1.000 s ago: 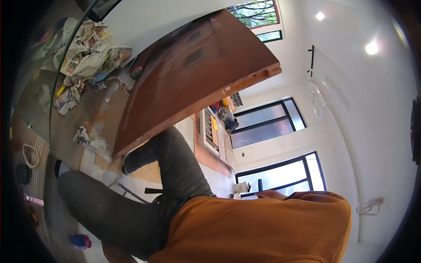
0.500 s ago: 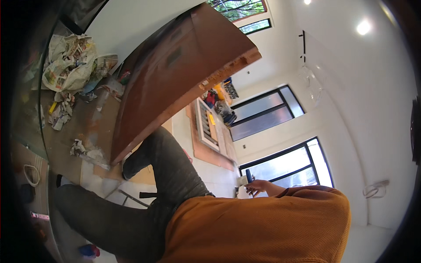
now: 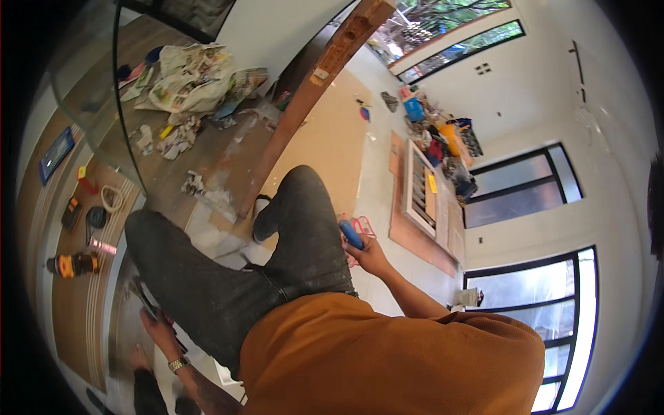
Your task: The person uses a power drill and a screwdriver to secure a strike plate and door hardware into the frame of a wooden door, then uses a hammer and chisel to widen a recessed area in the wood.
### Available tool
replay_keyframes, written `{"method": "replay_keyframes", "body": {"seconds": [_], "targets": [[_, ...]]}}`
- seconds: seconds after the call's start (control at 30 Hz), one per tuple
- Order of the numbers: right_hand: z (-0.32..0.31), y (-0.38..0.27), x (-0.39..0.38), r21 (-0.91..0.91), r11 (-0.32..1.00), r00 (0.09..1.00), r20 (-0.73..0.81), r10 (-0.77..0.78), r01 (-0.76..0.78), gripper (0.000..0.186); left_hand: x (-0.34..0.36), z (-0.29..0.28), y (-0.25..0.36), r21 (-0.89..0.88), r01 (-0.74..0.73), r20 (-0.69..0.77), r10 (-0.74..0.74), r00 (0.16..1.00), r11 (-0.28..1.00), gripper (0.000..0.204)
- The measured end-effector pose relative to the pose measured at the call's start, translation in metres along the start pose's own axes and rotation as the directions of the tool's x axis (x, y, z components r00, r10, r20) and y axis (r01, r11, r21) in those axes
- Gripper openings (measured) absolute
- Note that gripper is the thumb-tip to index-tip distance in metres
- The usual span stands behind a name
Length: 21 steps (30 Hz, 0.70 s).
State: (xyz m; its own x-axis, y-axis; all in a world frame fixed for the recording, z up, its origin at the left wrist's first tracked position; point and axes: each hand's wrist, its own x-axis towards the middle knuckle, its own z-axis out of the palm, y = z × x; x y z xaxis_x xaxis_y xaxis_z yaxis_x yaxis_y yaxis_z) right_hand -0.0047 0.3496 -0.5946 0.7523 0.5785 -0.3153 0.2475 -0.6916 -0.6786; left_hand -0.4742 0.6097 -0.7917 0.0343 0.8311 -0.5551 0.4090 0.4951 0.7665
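My right hand (image 3: pixel 363 252) is closed on a blue-handled tool (image 3: pixel 351 234) beside my right thigh, with a red looped object partly behind it. My left hand (image 3: pixel 155 323), below my left thigh, is closed on a dark metal tool (image 3: pixel 145 296), whose type I cannot tell. A thick brown wooden board (image 3: pixel 283 138) stands tilted in front of my legs, its long edge toward me, with rough recesses near its top.
Crumpled newspapers (image 3: pixel 190 79) lie beside a glass panel. Left steps hold a drill (image 3: pixel 72 264), phone-like device (image 3: pixel 55 155) and cable coil (image 3: pixel 111 197). Another person's bare foot (image 3: pixel 138 356) shows low left. A framed panel (image 3: pixel 415 200) and piled supplies (image 3: pixel 446 145) lie right.
My view has swung, leaving the board edge-on. My right hand has moved toward my thigh with the blue-handled tool. My left hand has come into view holding something dark.
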Motion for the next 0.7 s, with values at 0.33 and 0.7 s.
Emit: {"method": "replay_keyframes", "body": {"seconds": [0.33, 0.7], "targets": [[0.035, -0.044, 0.005, -0.480, 0.754, 0.878, 0.080, -0.472, 0.449, 0.045, -0.076, -0.014, 0.101, 0.169, -0.540, -0.231, 0.566, 0.792, 0.824, 0.049], [0.019, -0.043, 0.040, -0.435, 0.802, 0.890, -0.003, -0.455, 0.409, 0.024, -0.095, 0.081, 0.212, 0.744, -0.481, 0.031, 0.695, 0.718, 0.463, 0.024]]}}
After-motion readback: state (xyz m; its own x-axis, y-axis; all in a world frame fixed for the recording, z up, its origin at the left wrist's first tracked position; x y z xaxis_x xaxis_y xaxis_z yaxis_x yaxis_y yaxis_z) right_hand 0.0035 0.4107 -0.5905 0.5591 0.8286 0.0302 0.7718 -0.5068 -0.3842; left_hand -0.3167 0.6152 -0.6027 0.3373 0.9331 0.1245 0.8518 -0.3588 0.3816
